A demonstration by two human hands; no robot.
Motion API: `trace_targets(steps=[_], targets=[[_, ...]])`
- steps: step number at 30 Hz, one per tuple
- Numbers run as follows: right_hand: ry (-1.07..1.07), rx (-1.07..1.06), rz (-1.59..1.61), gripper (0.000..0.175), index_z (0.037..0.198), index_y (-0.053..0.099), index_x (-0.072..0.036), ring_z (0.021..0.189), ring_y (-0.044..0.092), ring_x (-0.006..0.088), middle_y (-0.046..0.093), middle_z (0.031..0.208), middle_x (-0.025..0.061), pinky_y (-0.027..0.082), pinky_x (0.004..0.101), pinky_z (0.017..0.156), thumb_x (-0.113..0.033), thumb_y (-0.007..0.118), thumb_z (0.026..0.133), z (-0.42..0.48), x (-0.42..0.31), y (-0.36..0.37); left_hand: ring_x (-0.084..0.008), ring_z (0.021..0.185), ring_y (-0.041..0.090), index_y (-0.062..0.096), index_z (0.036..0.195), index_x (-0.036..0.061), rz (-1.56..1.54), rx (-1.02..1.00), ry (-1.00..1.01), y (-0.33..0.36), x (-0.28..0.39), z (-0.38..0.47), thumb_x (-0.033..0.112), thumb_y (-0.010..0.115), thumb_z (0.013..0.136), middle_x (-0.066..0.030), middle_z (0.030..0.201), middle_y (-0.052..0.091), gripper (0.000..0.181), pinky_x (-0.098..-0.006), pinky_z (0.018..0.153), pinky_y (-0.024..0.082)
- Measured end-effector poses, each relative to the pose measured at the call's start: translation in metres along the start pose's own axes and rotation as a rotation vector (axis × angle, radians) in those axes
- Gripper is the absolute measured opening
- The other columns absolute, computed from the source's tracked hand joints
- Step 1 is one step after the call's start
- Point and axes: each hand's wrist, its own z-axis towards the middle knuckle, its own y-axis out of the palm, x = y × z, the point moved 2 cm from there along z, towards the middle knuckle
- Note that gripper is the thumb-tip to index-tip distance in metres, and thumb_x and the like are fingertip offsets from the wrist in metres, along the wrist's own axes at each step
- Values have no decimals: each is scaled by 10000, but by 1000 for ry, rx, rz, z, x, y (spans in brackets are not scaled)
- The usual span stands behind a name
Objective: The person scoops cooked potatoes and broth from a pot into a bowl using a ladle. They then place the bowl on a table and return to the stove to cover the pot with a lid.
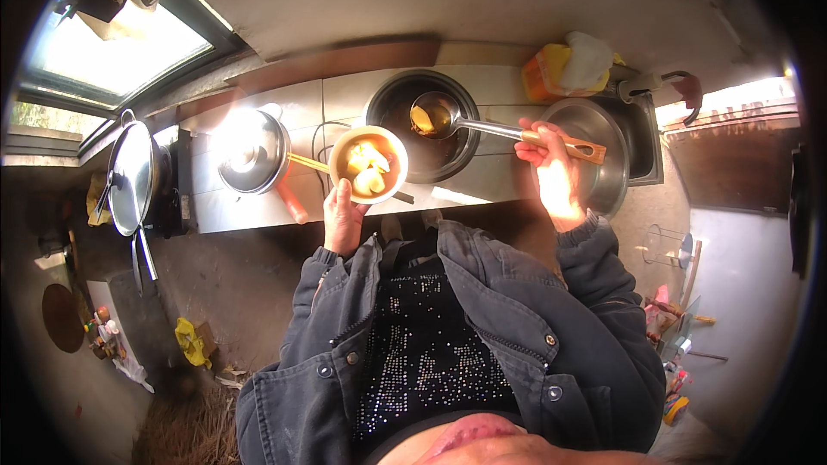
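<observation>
My left hand (345, 218) holds a bowl (336, 165) with pale food pieces (368, 171) in it, near the counter's front edge. A metal ladle with a wooden handle (491, 127) is in my right hand (551, 165). Its cup hangs over a dark round pot (470, 158) and holds liquid and a yellowish piece of food (422, 119). Light-coloured chopsticks (309, 162) lie between the bowl and a lidded metal pot (253, 152) to its left.
A wide metal basin (610, 161) stands beside the sink (646, 139) at the right. Behind it is an orange and yellow package (549, 74). A lidded pan (131, 174) stands at the far left. A cable (316, 142) runs over the tiled counter (303, 87).
</observation>
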Motion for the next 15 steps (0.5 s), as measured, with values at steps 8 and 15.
trace_targets(steps=[8,15], targets=[[-8,4,-92,284,1108,616,58,786,696,182,673,1158,157,594,276,725,-190,606,970,3,15,4,-225,1218,599,473,1355,-21,55,17,-72,11,-2,8,328,525,1047,-134,1330,587,469,-403,1043,493],[-123,-114,-212,252,1079,664,48,731,702,162,718,1044,136,592,264,675,-184,625,990,11,78,8,-212,1195,602,497,1344,-17,-18,-11,-27,0,-11,9,295,542,1041,-122,1308,592,437,-386,1016,500]])
